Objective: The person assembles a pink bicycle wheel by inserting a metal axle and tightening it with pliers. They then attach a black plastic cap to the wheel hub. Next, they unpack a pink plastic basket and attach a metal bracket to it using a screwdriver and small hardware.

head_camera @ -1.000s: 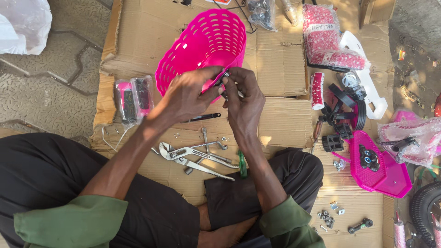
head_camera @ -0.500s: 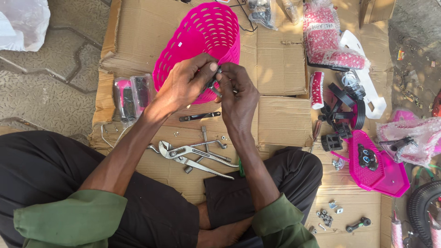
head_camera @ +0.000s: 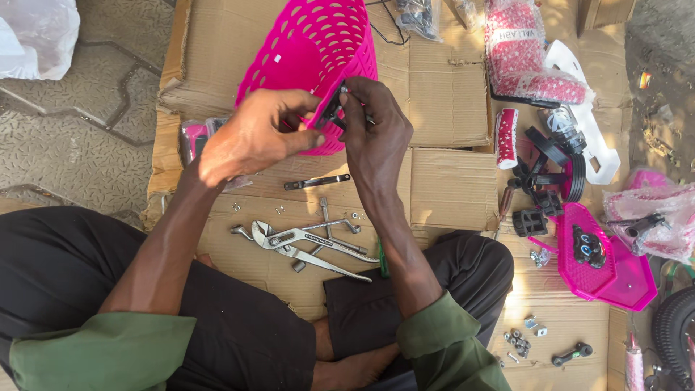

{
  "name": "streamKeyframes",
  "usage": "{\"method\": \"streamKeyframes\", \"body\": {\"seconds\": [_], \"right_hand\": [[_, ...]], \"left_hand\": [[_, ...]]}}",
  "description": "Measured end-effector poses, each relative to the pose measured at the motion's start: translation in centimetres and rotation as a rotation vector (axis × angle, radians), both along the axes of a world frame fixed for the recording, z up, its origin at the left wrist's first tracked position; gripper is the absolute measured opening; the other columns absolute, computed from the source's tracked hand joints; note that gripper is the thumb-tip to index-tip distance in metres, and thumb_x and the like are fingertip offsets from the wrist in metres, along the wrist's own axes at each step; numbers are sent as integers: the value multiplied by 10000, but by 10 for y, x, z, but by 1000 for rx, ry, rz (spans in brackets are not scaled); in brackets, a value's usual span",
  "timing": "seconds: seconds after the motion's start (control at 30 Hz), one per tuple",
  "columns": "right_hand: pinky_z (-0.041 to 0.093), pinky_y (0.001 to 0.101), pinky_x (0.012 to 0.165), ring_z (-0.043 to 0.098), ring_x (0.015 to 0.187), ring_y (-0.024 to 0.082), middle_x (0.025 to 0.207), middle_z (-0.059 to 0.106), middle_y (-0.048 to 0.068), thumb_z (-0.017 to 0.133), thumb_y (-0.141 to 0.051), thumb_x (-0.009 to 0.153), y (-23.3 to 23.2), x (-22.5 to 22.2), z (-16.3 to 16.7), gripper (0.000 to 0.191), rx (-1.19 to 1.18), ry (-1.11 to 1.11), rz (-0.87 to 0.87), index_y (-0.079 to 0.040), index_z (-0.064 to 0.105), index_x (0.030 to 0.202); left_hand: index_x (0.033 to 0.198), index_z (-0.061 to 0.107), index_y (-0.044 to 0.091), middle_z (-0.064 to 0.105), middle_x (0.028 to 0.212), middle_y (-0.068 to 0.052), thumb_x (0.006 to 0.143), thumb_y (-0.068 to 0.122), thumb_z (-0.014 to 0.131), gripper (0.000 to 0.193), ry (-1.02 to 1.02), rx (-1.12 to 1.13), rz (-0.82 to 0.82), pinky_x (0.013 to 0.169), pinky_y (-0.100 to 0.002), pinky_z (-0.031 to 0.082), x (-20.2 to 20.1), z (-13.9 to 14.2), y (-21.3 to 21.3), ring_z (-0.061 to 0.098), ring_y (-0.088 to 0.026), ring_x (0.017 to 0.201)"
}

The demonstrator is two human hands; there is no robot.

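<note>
Hands are seen at work on a pink plastic basket [head_camera: 304, 51] tipped on its side over flattened cardboard [head_camera: 449, 94] spread on the ground. The left hand [head_camera: 253, 134] is clenched around the basket's lower rim, thumb and fingers pinched on the plastic. The right hand [head_camera: 376, 130] is closed on a small dark metal bracket [head_camera: 334, 107], which is held against the same rim, just beside the left fingertips; the two hands are almost touching.

Below the hands, a black metal bar [head_camera: 317, 182] is laid on the cardboard, and nearer the person's crossed legs a pair of slip-joint pliers [head_camera: 304, 242] is rested across a socket wrench [head_camera: 329, 221]. A green-handled tool [head_camera: 382, 264] is partly hidden under the right forearm.

Well to the right of the right hand, a red-patterned wrapped seat [head_camera: 525, 54], black pedals [head_camera: 530, 221] and a pink plastic panel [head_camera: 601, 261] are scattered. Loose nuts and bolts [head_camera: 515, 342] are gathered near the right knee. A white bag [head_camera: 36, 36] is seen far to the left on paving.
</note>
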State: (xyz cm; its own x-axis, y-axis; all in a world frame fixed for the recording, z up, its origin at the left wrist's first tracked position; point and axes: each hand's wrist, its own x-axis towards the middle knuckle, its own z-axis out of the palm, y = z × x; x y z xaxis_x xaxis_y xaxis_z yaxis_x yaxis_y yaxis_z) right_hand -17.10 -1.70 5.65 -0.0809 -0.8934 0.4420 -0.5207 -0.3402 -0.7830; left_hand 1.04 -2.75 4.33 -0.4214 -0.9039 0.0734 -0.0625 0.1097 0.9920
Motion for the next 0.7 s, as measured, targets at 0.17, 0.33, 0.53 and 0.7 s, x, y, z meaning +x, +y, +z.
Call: {"method": "streamKeyframes", "body": {"seconds": [0.17,0.33,0.53,0.7], "right_hand": [[588,258,552,723,744,115,921,768,88,696,-25,983,-6,4,-3,118,8,-26,-31,-2,718,1097],[624,246,615,757,819,112,972,761,89,680,-42,1008,-11,0,-7,112,-100,94,5,-12,707,1112],[587,274,633,741,781,119,901,757,79,700,-52,1002,-12,0,-7,73,-74,72,-1,-11,728,1055],[571,272,625,729,762,110,880,751,86,699,-37,988,-9,2,-3,69,-55,58,-24,1,721,1041]], "left_hand": [[891,677,16,539,716,57,907,119,791,155,-29,20,88,565,-236,395,2,-5,-2,467,-33,659],[914,697,46,559,735,61,955,123,720,90,-37,-49,98,595,-223,416,1,-9,-4,475,-31,660],[893,740,31,643,659,-19,937,159,689,145,-178,-148,157,492,-330,408,-4,-9,-6,519,-103,546],[927,717,-3,684,715,-34,930,142,703,146,-185,-249,185,542,-292,485,-5,-10,-4,602,-108,604]]}}
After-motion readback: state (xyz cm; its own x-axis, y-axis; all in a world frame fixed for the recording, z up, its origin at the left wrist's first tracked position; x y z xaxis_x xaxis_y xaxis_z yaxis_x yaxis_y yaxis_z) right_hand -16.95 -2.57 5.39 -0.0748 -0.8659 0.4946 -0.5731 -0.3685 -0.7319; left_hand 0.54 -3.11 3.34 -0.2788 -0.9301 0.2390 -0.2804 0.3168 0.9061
